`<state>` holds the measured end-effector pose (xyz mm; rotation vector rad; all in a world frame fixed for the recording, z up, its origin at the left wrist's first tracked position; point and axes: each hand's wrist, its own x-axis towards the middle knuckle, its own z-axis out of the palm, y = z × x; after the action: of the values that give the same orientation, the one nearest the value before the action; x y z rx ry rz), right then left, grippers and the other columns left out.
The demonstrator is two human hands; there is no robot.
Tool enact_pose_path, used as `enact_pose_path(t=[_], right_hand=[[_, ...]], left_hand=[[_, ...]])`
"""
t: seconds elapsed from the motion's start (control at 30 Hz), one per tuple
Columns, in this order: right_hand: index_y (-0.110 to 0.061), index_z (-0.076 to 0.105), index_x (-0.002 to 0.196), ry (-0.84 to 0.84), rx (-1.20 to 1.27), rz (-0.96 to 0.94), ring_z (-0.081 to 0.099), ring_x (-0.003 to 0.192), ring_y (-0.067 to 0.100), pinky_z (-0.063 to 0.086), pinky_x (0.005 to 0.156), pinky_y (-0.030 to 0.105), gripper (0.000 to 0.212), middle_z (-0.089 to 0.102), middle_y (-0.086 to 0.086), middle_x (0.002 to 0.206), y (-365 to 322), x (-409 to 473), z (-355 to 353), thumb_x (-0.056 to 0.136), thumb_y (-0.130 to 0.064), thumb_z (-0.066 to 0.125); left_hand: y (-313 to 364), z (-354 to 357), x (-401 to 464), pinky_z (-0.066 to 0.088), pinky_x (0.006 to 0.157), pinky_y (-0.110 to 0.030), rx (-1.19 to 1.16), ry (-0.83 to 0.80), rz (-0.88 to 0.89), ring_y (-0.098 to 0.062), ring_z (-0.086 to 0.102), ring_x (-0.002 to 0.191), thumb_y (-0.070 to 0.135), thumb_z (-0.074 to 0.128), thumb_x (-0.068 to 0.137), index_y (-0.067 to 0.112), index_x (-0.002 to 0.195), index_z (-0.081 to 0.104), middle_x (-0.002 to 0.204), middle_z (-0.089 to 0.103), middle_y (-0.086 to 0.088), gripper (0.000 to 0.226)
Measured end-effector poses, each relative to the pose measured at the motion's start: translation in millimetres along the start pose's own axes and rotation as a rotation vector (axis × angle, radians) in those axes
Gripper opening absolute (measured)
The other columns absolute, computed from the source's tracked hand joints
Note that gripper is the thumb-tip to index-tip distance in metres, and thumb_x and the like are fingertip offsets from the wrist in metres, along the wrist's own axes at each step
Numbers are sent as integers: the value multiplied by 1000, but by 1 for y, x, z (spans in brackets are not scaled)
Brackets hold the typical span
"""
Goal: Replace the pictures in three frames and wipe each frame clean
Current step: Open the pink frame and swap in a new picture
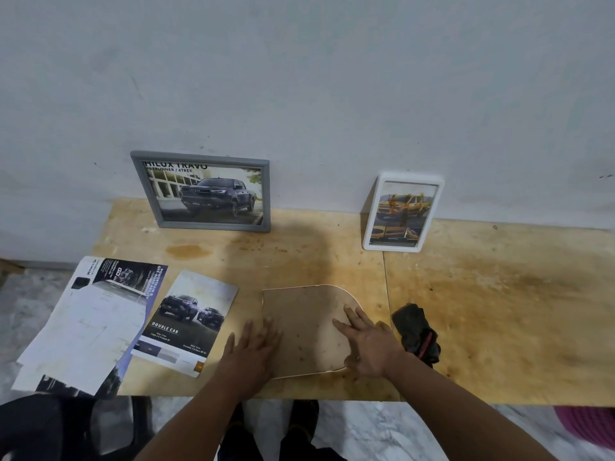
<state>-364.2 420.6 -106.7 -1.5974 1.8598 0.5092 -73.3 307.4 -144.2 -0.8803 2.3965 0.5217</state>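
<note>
While flat on the pale plywood tabletop (pixel 466 294), brown fibreboard backing of a face-down frame with rounded corners (pixel 303 331) under both hands, near front edge. Left hand (pixel 249 347) flat, fingers straight and spread, partly blurred, pressing left edge of board. Right hand (pixel 366 344) flat too, fingers extended across right side of board, nothing gripped.

Progress, judged only from layout: grey rectangular frame with dark pickup print (pixel 203 191) upright against wall (pixel 299 78), back left, looks loaded. White rounded-corner frame with yellow truck picture (pixel 402 212) leaning on wall, back right, brownish smear over picture, so probably not wiped, possibly not swapped. Third frame being closed up or opened, cannot tell which. Roughly early-to-middle; wiping largely outstanding by the look of it.

Loose printed sheets left of hands: dark "DOUBLE CAB" brochure page with two trucks (pixel 186 321), just beside left hand, and larger white-and-black leaflet sheets (pixel 86 324) overhanging left table edge. Dark crumpled cloth with red trim (pixel 417 332) just right of right hand, untouched.

Hard to make out: front of face-down frame hidden, picture inside unknown. Backing clips not visible. Whether white rim at board's near edge belongs to frame, unclear. Pink object (pixel 589 427) cut off bottom right, unidentifiable. Dark chair shape (pixel 50 427) cut off bottom left.
</note>
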Motion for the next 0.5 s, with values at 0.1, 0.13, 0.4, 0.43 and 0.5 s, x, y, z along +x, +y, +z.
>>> enact_pose_path(t=[0.1,0.13,0.4,0.43,0.5], right_hand=[[-42,-1,161,1,15,-16,-14,157,22,21,120,57,92,-29,-8,163,3,0,1,93,-49,61],[-42,0,161,4,30,-13,-14,157,22,21,121,57,91,-29,-8,163,1,0,1,94,-47,61],[-42,0,162,34,133,-7,-23,154,19,22,121,57,80,-31,-8,164,-3,-2,7,99,-44,51],[-42,0,162,42,140,-3,-26,152,17,22,121,58,79,-32,-9,163,-3,-3,8,100,-45,49],[-42,4,162,45,148,16,-25,151,16,20,122,57,75,-29,-8,164,-5,-3,7,101,-45,48]], left_hand=[[-5,9,-1,30,113,-66,3,49,18,-44,0,152,51,56,93,37,157,-10,161,-37,6,93],[-7,11,-2,40,106,-65,-7,39,11,-46,19,151,53,63,87,34,161,2,167,-23,0,98],[-5,18,-1,48,100,-61,20,118,-9,-47,36,144,66,75,74,31,161,22,169,10,-16,108],[-5,20,-2,44,103,-61,0,116,-5,-47,31,147,66,72,77,32,162,16,170,3,-15,107],[-6,20,-3,32,112,-63,-51,102,1,-46,12,152,65,61,86,37,162,1,169,-18,-9,101]])
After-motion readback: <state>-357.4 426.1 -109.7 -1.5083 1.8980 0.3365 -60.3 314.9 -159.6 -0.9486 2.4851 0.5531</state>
